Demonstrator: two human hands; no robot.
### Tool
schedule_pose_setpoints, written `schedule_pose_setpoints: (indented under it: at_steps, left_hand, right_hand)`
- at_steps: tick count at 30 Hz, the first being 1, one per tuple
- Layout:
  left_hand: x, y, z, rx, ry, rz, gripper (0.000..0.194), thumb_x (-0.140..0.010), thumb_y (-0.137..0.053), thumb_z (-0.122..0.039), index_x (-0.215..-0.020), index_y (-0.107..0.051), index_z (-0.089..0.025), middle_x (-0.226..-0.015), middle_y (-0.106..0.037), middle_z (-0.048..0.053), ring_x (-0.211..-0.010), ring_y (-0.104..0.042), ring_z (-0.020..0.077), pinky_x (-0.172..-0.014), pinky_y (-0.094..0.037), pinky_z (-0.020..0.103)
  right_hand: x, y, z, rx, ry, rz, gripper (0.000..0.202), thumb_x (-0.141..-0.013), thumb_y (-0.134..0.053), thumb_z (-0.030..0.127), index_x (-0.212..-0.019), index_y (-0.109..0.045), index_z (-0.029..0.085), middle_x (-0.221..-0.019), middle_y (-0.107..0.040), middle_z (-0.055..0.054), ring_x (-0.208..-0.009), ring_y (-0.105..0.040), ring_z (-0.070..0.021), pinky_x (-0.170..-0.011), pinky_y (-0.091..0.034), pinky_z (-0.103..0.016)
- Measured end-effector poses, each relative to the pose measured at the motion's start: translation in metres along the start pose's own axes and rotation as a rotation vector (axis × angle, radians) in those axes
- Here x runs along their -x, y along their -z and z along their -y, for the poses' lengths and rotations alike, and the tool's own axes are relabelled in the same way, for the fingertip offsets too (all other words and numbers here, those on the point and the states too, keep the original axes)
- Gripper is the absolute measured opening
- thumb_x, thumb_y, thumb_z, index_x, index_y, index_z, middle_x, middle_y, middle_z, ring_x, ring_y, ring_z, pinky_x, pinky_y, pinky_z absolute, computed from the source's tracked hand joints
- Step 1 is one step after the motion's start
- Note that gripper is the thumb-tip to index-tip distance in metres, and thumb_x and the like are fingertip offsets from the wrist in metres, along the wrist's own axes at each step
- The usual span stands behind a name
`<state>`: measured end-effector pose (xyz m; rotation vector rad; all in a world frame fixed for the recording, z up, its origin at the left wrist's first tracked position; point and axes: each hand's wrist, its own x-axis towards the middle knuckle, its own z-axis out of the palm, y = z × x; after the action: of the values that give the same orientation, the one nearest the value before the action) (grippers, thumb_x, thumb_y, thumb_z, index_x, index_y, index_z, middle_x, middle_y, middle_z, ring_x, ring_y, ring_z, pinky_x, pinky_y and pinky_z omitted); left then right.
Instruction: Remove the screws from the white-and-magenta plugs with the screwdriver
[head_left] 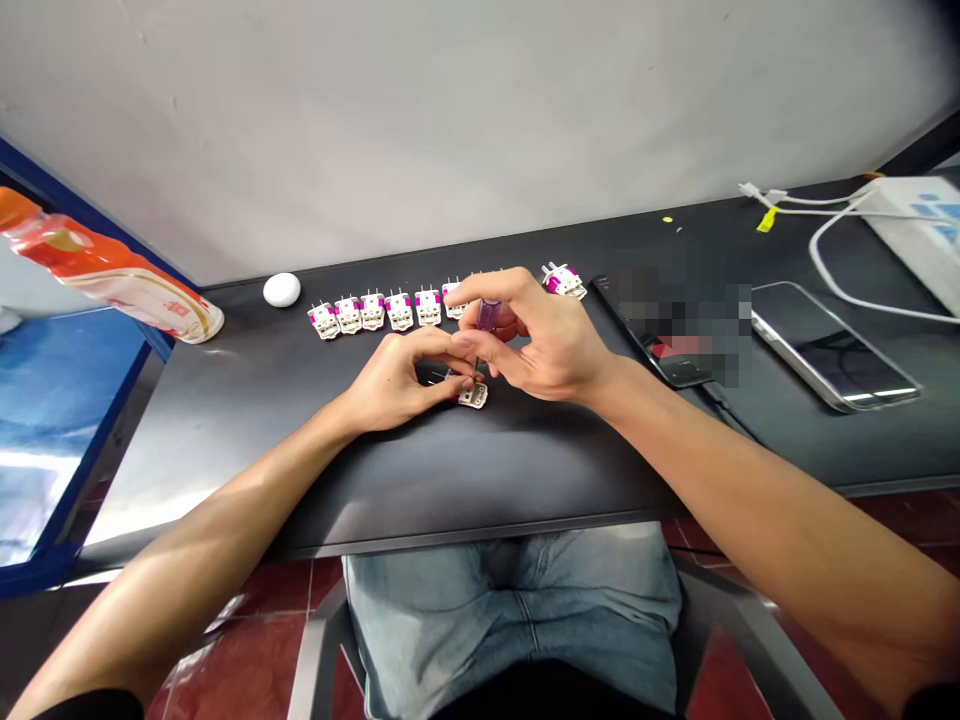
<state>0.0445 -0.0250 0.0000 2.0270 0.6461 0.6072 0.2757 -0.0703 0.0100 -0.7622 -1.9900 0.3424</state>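
Observation:
My right hand (544, 340) is closed round the purple, see-through handle of a screwdriver (490, 314), held upright. Its thin shaft points down at a small white and purple plug part with metal pins (472, 394) on the black table. With thumb and fingers, my left hand (405, 378) grips that plug part from the left and partly covers it. Behind my hands stands a row of similar plug parts (400, 311), and my right hand hides some of them. One more plug part (564, 281) lies apart, to the right of the row.
On the right lie a dark phone (645, 335) with a cable, and a second phone (836, 345). White cables (817, 245) run to a white box (919, 225). At the left are a white egg-shaped object (282, 290) and an orange bottle (112, 270). A wall backs the table (247, 410).

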Motion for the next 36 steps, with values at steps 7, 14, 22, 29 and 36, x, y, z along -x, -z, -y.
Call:
schedule_pose_setpoints:
  at_steps: [7,14,22,29,36]
  left_hand:
    - [0.003,-0.002,0.003,-0.004,-0.033,-0.033,0.018,-0.099,-0.086,-0.036,-0.11,-0.091,-0.021,-0.103,-0.092,0.009,-0.104,-0.086,0.0278,-0.105,-0.067,0.04]
    - [0.002,-0.003,0.006,0.03,-0.03,-0.007,0.023,-0.101,-0.085,-0.04,-0.114,-0.089,-0.022,-0.105,-0.092,0.008,-0.102,-0.086,0.0268,-0.103,-0.067,0.039]
    - [0.003,-0.003,0.006,-0.07,-0.108,-0.04,0.016,-0.105,-0.08,-0.036,-0.105,-0.089,-0.022,-0.101,-0.09,0.006,-0.107,-0.081,0.0256,-0.098,-0.062,0.036]
    - [0.004,-0.005,0.011,-0.101,-0.164,-0.078,0.014,-0.104,-0.083,-0.036,-0.108,-0.089,-0.024,-0.103,-0.082,0.008,-0.107,-0.074,0.025,-0.091,-0.063,0.036]
    - [0.002,-0.005,0.007,-0.15,-0.116,-0.034,0.017,-0.105,-0.079,-0.037,-0.106,-0.09,-0.023,-0.107,-0.081,0.008,-0.107,-0.072,0.0257,-0.099,-0.061,0.04]
  right_hand:
    - [0.001,0.0,0.003,0.061,0.055,-0.034,0.025,-0.12,-0.062,0.036,-0.143,-0.065,0.027,-0.11,-0.077,0.0,-0.073,-0.073,-0.0098,-0.072,-0.067,-0.024]
    - [0.0,-0.001,0.002,0.101,0.095,-0.037,0.022,-0.119,-0.063,0.032,-0.14,-0.067,0.029,-0.109,-0.08,0.0,-0.072,-0.072,-0.0109,-0.072,-0.067,-0.025]
    - [-0.002,0.004,0.004,0.058,0.114,0.045,0.045,-0.112,-0.061,0.014,-0.154,-0.061,0.03,-0.116,-0.08,-0.001,-0.085,-0.078,-0.0136,-0.077,-0.069,-0.026]
    - [0.0,0.006,0.003,0.083,0.14,0.021,0.052,-0.11,-0.059,0.011,-0.16,-0.058,0.028,-0.136,-0.079,-0.004,-0.09,-0.081,-0.0116,-0.082,-0.072,-0.024]
    - [-0.003,0.006,0.005,0.123,0.103,0.064,0.048,-0.113,-0.061,0.013,-0.158,-0.062,0.028,-0.12,-0.083,-0.001,-0.086,-0.082,-0.0124,-0.082,-0.073,-0.024]
